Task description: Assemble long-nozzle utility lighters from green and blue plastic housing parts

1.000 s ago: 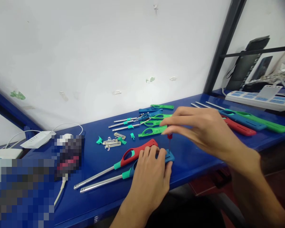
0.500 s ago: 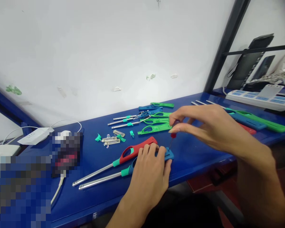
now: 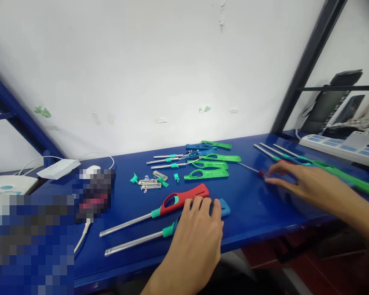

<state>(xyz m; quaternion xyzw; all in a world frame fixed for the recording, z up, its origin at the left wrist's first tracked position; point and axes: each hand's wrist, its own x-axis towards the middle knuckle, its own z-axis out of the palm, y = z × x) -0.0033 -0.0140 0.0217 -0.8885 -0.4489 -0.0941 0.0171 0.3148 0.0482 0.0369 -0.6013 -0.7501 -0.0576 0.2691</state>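
My left hand [image 3: 199,233] lies over a blue long-necked gas lighter [image 3: 138,242], its fingers curled across the handle and covering most of it. Beside it rests a red gas lighter [image 3: 184,198] with a similar metal tube. To the right, my right hand [image 3: 290,178] has thumb and fingers around the handle of a screwdriver [image 3: 250,168], low at the table top; the hand is slightly blurred. The thin shaft points left toward opened green handle shells [image 3: 207,174]. Transparent fuel tanks [image 3: 150,184] and small teal parts [image 3: 176,177] are scattered left of the shells.
Blue shells with metal tubes [image 3: 167,166] lie near the wall. Several more lighters [image 3: 295,155] stretch along the right side, partly behind my right arm. A white power strip [image 3: 338,148] is at the far right. A white box [image 3: 58,168] with cables sits on the left.
My right hand has taken the screwdriver off the blue lighter's handle and carried it right and down to the table. My left hand stays on the lighter. The view has shifted a little.
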